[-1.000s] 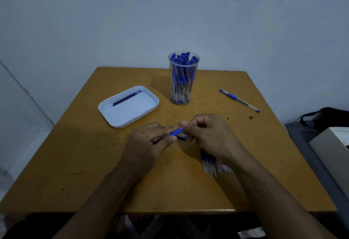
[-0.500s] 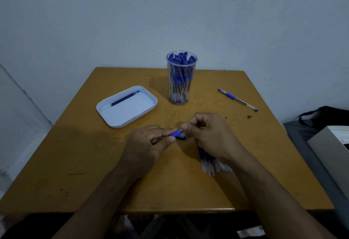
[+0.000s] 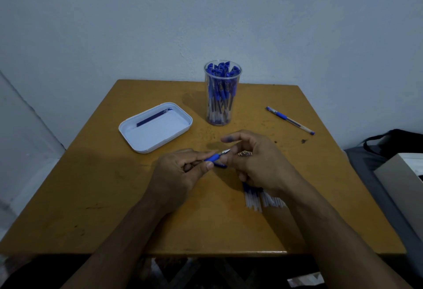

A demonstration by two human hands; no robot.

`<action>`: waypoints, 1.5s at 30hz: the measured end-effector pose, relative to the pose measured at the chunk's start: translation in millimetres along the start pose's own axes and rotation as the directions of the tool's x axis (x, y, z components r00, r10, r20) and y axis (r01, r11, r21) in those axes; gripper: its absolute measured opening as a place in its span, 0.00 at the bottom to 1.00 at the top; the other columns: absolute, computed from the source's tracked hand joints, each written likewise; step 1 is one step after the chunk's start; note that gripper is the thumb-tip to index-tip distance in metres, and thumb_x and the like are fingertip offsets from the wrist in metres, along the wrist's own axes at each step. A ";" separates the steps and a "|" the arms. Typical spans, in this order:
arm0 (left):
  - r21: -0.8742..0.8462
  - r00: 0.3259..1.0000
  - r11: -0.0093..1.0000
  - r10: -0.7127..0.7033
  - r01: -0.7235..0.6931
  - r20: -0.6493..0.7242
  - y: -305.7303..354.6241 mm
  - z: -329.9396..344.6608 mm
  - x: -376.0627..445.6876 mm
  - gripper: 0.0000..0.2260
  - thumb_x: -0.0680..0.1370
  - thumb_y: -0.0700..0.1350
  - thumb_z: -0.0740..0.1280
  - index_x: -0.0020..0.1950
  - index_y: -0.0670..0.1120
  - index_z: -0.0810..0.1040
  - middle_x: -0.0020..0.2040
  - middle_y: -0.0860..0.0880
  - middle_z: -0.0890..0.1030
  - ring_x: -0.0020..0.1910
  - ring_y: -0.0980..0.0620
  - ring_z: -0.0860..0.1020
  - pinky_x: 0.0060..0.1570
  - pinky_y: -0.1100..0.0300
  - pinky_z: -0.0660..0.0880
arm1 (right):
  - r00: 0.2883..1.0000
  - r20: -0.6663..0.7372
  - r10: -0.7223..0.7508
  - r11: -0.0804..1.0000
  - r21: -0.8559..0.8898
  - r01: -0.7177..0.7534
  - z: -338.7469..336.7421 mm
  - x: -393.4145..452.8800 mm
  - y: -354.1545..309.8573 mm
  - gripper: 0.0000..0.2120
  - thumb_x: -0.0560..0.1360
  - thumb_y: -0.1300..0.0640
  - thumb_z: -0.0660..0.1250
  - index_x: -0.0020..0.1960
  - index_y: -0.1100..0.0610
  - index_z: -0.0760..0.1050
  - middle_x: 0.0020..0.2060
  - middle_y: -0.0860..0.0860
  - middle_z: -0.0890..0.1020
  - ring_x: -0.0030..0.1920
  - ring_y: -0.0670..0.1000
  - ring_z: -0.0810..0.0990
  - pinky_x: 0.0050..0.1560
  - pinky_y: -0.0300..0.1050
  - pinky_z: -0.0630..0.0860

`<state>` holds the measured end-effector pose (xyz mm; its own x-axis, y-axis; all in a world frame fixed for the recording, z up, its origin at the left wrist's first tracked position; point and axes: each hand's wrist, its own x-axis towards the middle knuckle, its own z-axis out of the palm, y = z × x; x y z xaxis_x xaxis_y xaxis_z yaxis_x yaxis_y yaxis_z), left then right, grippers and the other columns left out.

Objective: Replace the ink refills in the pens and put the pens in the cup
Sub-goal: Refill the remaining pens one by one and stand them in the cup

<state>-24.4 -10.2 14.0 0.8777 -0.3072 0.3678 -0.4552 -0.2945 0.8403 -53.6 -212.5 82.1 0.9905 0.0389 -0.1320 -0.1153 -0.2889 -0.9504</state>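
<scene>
**Blue-gripped pen held steady while the tip end is worked**

Blue rubber shows between the curled fingers of the left hand [image 3: 180,172], which grips the pen [image 3: 216,156] by its barrel with the metal tip pointing toward the right hand [image 3: 256,165]. Held this way, the pen seems braced so the other hand can work on its nose. The right hand's fingers [image 3: 229,139] are loosely spread, with an ink-stained fingertip lifted; whether they pinch a small part near the tip I cannot tell.

Under the right wrist lies a bundle of refills [image 3: 258,199], close by, probably so each can be reached without stretching. A dark piece [image 3: 219,164] lies on the tabletop [image 3: 109,197] just below the pen, perhaps its cap.

The white tray [image 3: 160,144] at the left holds one dark refill [image 3: 152,117], likely a spent one set aside. The clear cup [image 3: 222,96] at the back stands full of pens, and one loose pen [image 3: 289,120] waits at the right.
</scene>
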 end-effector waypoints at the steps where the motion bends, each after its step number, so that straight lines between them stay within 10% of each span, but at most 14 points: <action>1: -0.006 1.000 1.000 -0.001 0.001 0.001 0.7 0.0 -0.1 0.14 0.78 0.46 0.72 0.63 0.51 0.84 0.40 0.52 0.83 0.38 0.47 0.79 0.38 0.56 0.77 | 1.000 -0.024 0.001 1.000 -0.024 -0.001 1.7 -1.0 -0.8 0.06 0.78 0.55 0.72 0.53 0.56 0.81 0.32 0.52 0.80 0.23 0.45 0.71 0.22 0.35 0.65; 5: 0.003 0.999 1.000 -0.030 0.030 0.017 0.4 -0.5 -0.5 0.13 0.78 0.45 0.72 0.63 0.51 0.84 0.41 0.54 0.83 0.40 0.49 0.79 0.39 0.62 0.76 | 0.996 -0.082 -0.031 0.995 -0.100 0.022 6.3 0.6 2.9 0.06 0.80 0.55 0.69 0.47 0.57 0.80 0.23 0.45 0.76 0.20 0.42 0.70 0.22 0.35 0.65; 11: -0.108 0.992 0.988 -0.114 0.108 -0.059 5.9 -2.5 -0.3 0.12 0.78 0.44 0.71 0.62 0.49 0.84 0.41 0.57 0.84 0.41 0.56 0.81 0.39 0.68 0.76 | 0.963 -0.232 -0.133 0.975 -0.205 0.085 1.9 1.1 -0.6 0.02 0.78 0.55 0.72 0.47 0.49 0.81 0.38 0.45 0.81 0.31 0.44 0.76 0.32 0.39 0.71; 17: -0.173 0.977 0.973 -0.173 0.150 -0.123 11.6 -3.6 1.4 0.12 0.78 0.46 0.70 0.61 0.48 0.82 0.38 0.54 0.84 0.35 0.61 0.79 0.35 0.70 0.75 | 0.994 0.044 -0.103 0.648 -0.755 0.101 22.6 -9.9 -1.0 0.08 0.79 0.49 0.70 0.56 0.49 0.83 0.49 0.44 0.77 0.47 0.43 0.75 0.45 0.37 0.72; 30: -0.180 0.986 0.973 -0.156 0.144 -0.056 13.8 -4.3 -0.8 0.13 0.78 0.46 0.71 0.61 0.48 0.84 0.38 0.52 0.84 0.34 0.60 0.79 0.35 0.70 0.73 | 0.994 0.112 -0.003 0.571 -0.816 0.094 30.2 -11.5 2.2 0.13 0.80 0.49 0.67 0.62 0.49 0.82 0.56 0.49 0.75 0.57 0.49 0.75 0.57 0.44 0.75; 34: -0.171 0.988 0.975 -0.147 0.139 -0.038 15.7 -5.0 -1.1 0.11 0.77 0.45 0.72 0.59 0.50 0.84 0.39 0.52 0.85 0.36 0.58 0.80 0.35 0.70 0.74 | 0.988 0.027 -0.149 0.718 -0.685 0.127 24.6 -14.8 11.2 0.14 0.77 0.47 0.71 0.61 0.49 0.83 0.50 0.44 0.78 0.49 0.42 0.75 0.44 0.30 0.69; 38: -0.181 0.991 0.976 -0.130 0.122 -0.032 20.1 -1.6 -4.5 0.09 0.74 0.48 0.73 0.54 0.52 0.85 0.40 0.53 0.86 0.38 0.55 0.83 0.34 0.70 0.74 | 0.980 -0.150 -0.128 0.990 -0.084 0.116 20.8 -15.2 10.9 0.08 0.80 0.49 0.69 0.54 0.47 0.85 0.31 0.47 0.82 0.28 0.42 0.75 0.30 0.37 0.70; 45: -0.162 0.992 0.980 -0.124 0.118 -0.025 21.1 -0.9 -3.4 0.08 0.74 0.50 0.73 0.52 0.56 0.84 0.39 0.54 0.86 0.39 0.53 0.84 0.38 0.67 0.78 | 0.972 -0.232 0.029 0.924 0.378 0.063 32.7 -16.3 8.0 0.07 0.80 0.57 0.69 0.51 0.56 0.86 0.34 0.63 0.82 0.25 0.52 0.73 0.21 0.41 0.69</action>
<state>-36.9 -14.6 30.8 0.9309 -0.2454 0.2707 -0.3177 -0.1781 0.9313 -73.1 -184.2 67.4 0.9772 -0.1923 -0.0903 -0.0725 0.0974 -0.9926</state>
